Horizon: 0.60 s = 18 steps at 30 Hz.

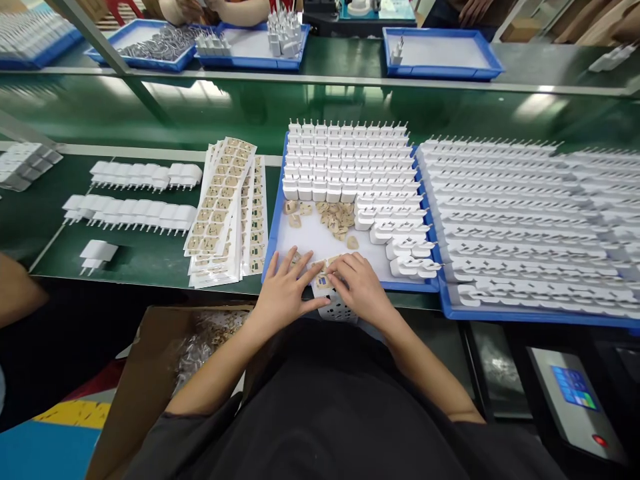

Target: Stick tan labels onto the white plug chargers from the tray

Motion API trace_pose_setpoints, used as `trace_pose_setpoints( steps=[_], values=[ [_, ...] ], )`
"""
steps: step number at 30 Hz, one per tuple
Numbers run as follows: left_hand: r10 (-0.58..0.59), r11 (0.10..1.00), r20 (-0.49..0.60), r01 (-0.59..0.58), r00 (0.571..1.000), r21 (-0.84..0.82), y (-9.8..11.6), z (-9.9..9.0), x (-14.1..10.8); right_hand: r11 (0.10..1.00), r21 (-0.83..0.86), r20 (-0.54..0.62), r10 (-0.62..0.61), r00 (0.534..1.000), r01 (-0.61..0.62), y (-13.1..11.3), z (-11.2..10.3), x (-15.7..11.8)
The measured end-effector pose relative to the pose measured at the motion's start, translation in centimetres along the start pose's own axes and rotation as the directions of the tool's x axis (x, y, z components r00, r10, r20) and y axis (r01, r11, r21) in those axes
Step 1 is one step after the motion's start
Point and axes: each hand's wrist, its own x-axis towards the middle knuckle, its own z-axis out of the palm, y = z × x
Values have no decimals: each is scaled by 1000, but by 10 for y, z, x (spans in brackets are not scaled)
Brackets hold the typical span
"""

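Note:
My left hand (286, 291) lies with its fingers spread at the front edge of a blue tray (271, 250), its fingertips beside a sticker sheet (323, 281). At that sheet's right side my right hand (361, 285) has its thumb and fingers pinched together; whatever is between them is too small to make out. Part of the sheet hangs over the tray's front edge. Beyond my hands, small tan pieces (336, 217) lie loose on the tray's white lining. White plug adapters (347, 163) stand in rows at the back and right of this tray, pins showing.
Stacked sticker sheets (220, 207) lie left of the tray, near loose white adapters (145, 212). A second tray (453, 312) of adapters adjoins on the right. An open cardboard box (150, 360) sits below. Across the line are more trays (443, 69) and other people's hands.

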Motion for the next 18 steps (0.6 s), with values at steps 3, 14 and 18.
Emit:
trace_pose_setpoints(
  steps=[3, 14, 18],
  values=[
    [-52, 999, -9, 52, 999, 5, -5, 0, 3, 966, 252, -100, -24, 995, 48, -6, -18, -5],
    [-87, 994, -67, 83, 994, -64, -6, -12, 100, 905, 411, 123, 67, 990, -112, -2, -22, -23],
    [6, 998, -51, -9, 999, -64, 22, 0, 159, 897, 430, 131, 48, 990, -101, 2, -21, -20]
  ],
)
